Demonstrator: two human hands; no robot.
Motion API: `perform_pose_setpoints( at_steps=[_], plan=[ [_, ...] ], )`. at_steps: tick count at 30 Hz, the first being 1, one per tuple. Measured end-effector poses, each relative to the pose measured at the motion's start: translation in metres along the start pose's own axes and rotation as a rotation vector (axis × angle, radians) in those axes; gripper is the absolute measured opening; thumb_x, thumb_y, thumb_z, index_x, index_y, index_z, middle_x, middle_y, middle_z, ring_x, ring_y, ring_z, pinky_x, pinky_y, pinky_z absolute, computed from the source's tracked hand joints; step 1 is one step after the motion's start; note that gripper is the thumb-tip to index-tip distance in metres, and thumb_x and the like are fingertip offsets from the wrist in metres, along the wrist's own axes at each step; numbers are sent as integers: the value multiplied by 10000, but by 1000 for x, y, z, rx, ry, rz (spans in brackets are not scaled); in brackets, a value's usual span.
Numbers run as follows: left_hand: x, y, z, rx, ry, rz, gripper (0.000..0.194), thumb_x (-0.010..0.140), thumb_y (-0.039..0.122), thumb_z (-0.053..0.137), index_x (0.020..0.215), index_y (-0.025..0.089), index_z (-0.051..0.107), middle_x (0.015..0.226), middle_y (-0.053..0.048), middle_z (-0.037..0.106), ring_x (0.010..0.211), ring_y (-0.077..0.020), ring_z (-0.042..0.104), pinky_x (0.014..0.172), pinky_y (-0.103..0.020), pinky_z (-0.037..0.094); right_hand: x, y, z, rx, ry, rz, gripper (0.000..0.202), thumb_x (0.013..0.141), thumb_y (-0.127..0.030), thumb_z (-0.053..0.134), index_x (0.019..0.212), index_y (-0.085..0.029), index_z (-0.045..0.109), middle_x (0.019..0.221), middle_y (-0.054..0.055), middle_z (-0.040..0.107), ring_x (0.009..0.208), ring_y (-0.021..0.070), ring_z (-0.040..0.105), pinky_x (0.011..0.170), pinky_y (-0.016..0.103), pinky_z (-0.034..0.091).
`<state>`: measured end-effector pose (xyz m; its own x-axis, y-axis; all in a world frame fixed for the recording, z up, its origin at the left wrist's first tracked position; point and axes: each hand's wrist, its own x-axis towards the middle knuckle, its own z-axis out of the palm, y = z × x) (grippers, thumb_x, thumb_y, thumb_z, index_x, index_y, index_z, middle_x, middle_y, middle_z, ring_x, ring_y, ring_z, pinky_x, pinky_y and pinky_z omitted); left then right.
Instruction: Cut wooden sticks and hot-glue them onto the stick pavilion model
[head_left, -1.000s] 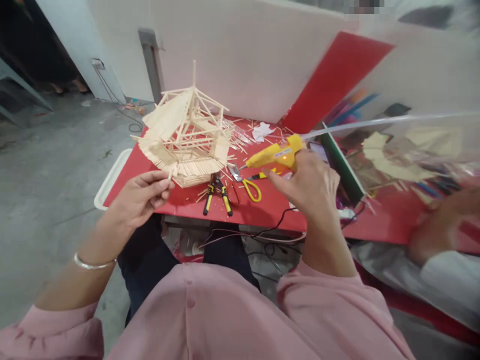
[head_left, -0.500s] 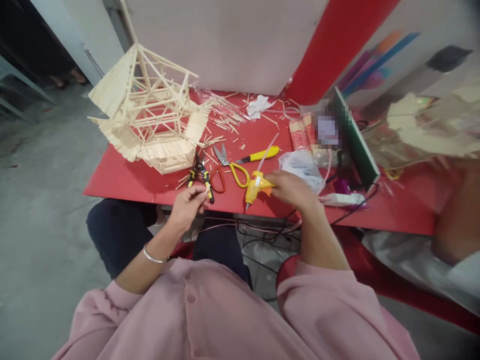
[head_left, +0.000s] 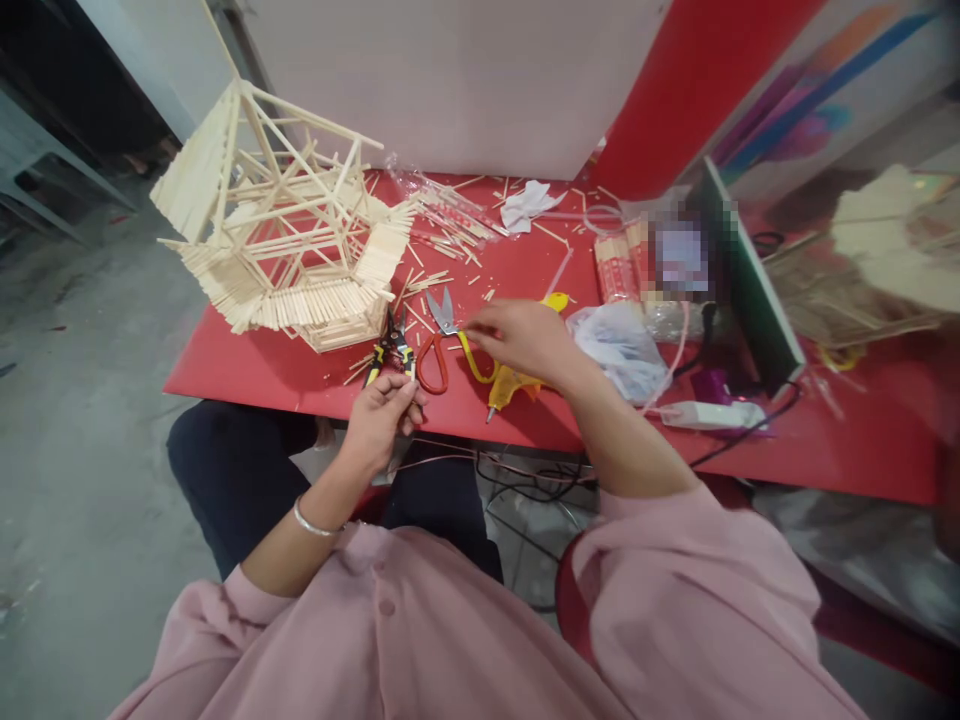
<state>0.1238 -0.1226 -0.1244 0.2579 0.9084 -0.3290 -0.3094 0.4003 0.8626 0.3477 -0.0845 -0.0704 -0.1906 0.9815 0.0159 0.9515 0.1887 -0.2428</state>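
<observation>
Your left hand [head_left: 379, 415] is hovering at the near edge of the red table [head_left: 247, 365], fingers curled in a clenched grip around something too small to make out, just beside the yellow-and-black pliers [head_left: 390, 352]. Your right hand [head_left: 521, 338] is reaching over the scissors [head_left: 450, 345], fingertips pinching at a thin stick above the blades; whether the grip is actually closing on it, you cannot tell. The yellow glue gun [head_left: 514, 380] is lying on the table directly under that wrist, nozzle pointing toward the near edge. The stick-built house model [head_left: 285, 250] is standing at the table's far left corner, with loose sticks [head_left: 442, 225] scattered beside it.
</observation>
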Motion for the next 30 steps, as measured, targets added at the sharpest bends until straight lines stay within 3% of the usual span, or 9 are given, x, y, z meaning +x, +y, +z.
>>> perform_pose_setpoints(
  at_steps=[5, 10, 15, 20, 23, 27, 30],
  plan=[
    [-7, 3, -7, 2, 14, 18, 360, 663, 415, 832, 765, 150, 611, 674, -25, 696, 470, -71, 562, 384, -160, 355, 94, -30, 21, -139, -134, 95, 339, 891, -267, 472, 1112, -200, 721, 1172, 133, 708, 1088, 307, 624, 839, 368, 451],
    [-13, 11, -25, -24, 87, 53, 354, 654, 398, 841, 770, 153, 612, 669, -22, 697, 460, -68, 548, 385, -162, 368, 138, -36, 43, -190, -233, 168, 417, 812, -248, 613, 1183, -71, 686, 1187, 246, 679, 1110, 386, 613, 879, 447, 472],
    [-11, 15, -35, -76, 89, 62, 349, 670, 401, 834, 773, 146, 620, 688, -15, 692, 473, -61, 548, 390, -157, 376, 147, -33, 49, -189, -299, 176, 454, 808, -301, 630, 1223, -119, 669, 1179, 204, 693, 1051, 333, 641, 839, 394, 487],
    [-11, 18, -41, -121, 76, 39, 370, 648, 414, 848, 765, 147, 620, 670, -8, 684, 463, -59, 547, 377, -147, 365, 141, -17, 43, -171, -320, 143, 341, 861, -340, 548, 1075, -154, 739, 1041, 142, 741, 929, 239, 660, 746, 285, 467],
    [-13, 18, -44, -130, 86, 25, 374, 634, 406, 852, 773, 151, 616, 661, -3, 681, 450, -59, 542, 369, -148, 354, 135, -13, 41, -189, -275, 136, 346, 859, -345, 535, 1089, -179, 735, 1054, 120, 741, 949, 245, 654, 736, 286, 457],
    [-16, 17, -48, -124, 86, 23, 355, 657, 401, 833, 778, 146, 617, 663, -6, 676, 456, -59, 544, 379, -151, 361, 134, -22, 43, -232, -194, 84, 397, 894, -331, 481, 1212, -199, 679, 1248, 130, 677, 1120, 281, 603, 827, 318, 446],
    [-19, 19, -51, -131, 101, 34, 355, 656, 402, 834, 770, 146, 617, 665, -6, 676, 458, -59, 543, 380, -152, 358, 141, -30, 46, -266, -207, 60, 383, 860, -342, 547, 1166, -170, 701, 1233, 168, 678, 1117, 324, 602, 848, 359, 446]
  ],
)
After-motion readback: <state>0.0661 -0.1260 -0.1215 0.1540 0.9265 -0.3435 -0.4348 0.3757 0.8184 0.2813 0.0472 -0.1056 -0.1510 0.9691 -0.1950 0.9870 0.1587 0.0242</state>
